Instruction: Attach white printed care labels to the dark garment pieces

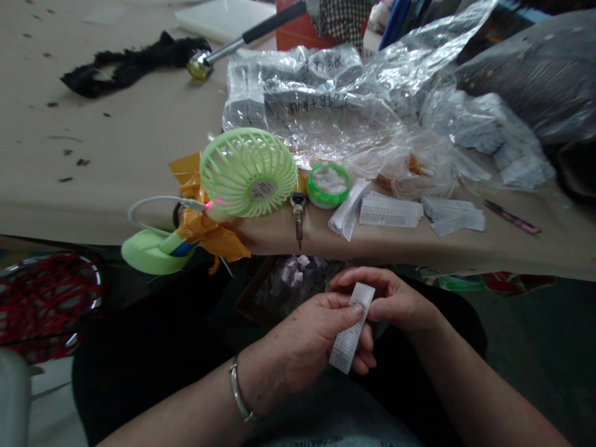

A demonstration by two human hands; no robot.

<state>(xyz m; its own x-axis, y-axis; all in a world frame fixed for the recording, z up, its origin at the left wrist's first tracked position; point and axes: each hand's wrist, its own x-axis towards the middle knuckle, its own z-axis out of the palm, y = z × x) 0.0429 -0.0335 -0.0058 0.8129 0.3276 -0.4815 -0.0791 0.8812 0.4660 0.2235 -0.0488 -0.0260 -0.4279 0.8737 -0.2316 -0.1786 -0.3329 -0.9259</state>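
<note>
Above my lap, my left hand [321, 335] is closed on a narrow white printed label [347, 343], its thumb pressed on the upper part. My right hand [395, 298] is beside the label's upper end, fingers curled; whether it grips the paper is hidden. Along the table edge lie a folded white strip [349, 210], a fanned stack of printed labels [390, 210] and another label pile [454, 214]. A soldering iron [298, 217] points down over the edge, next to a green round tub [328, 185] with white material inside.
A green fan [249, 174] is taped at the table edge. Plastic-wrapped bundles [302, 102], a pink-handled blade [512, 217], a black cloth [125, 68] and a black-handled tool [246, 40] lie on the table [153, 136]. Below is a box of paper scraps [293, 282].
</note>
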